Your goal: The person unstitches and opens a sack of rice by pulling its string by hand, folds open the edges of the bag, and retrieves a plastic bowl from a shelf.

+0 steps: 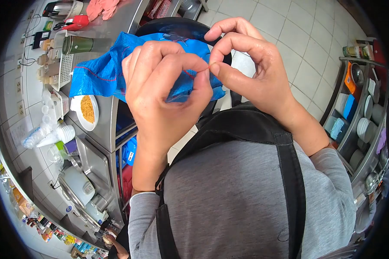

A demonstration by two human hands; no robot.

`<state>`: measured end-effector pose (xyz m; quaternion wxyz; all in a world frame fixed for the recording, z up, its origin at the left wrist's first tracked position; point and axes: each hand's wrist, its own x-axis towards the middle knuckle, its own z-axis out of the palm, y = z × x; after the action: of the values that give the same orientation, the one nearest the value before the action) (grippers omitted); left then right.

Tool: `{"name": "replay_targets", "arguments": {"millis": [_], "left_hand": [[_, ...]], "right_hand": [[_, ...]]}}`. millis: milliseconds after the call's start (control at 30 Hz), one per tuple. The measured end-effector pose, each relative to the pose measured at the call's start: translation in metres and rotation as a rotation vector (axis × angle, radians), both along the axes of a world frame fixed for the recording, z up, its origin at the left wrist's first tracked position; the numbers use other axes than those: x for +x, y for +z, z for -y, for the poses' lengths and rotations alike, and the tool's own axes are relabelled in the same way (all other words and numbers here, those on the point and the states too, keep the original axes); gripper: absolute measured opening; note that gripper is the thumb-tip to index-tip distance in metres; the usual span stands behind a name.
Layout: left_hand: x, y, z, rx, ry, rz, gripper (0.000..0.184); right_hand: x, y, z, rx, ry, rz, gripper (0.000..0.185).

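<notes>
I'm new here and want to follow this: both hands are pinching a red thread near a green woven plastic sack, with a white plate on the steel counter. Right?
Not quite: the woven plastic sack is blue, not green, as the head view shows. Both hands do pinch a red thread, and the white plate is on the steel counter.

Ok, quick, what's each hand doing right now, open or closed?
Left hand: pinched closed on a thin red thread.
Right hand: pinched closed too, apparently on the same thread.
</notes>
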<state>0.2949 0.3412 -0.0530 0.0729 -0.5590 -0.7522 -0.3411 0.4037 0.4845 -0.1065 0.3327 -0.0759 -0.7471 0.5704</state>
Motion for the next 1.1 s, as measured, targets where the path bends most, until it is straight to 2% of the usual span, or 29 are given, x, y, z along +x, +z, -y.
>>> {"name": "replay_targets", "arguments": {"millis": [200, 300, 500, 800, 1000, 1100], "left_hand": [[-0.0027, -0.0016, 0.0059, 0.121, -0.026, 0.286, 0.021], [-0.001, 0.002, 0.0071, 0.097, 0.004, 0.264, 0.023], [0.0028, -0.0003, 0.0033, 0.04, -0.024, 0.025, 0.026], [-0.0017, 0.0, 0.0059, 0.037, -0.036, 0.117, 0.023], [-0.0005, 0.004, 0.0073, 0.09, 0.034, 0.349, 0.02], [0.0007, 0.0068, 0.0047, 0.076, -0.025, 0.301, 0.017]], "right_hand": [[0.0011, 0.001, 0.0002, -0.064, 0.019, 0.003, 0.005], [0.0018, 0.0011, -0.0002, -0.045, 0.021, -0.016, 0.005], [0.0033, 0.003, 0.0017, -0.064, 0.005, 0.003, 0.005], [0.003, 0.0007, 0.0027, -0.007, -0.001, -0.028, 0.006], [0.0084, 0.0059, 0.0, -0.019, 0.097, 0.035, 0.004], [0.0089, 0.0051, -0.0007, 0.0, 0.097, 0.03, 0.004]]}}
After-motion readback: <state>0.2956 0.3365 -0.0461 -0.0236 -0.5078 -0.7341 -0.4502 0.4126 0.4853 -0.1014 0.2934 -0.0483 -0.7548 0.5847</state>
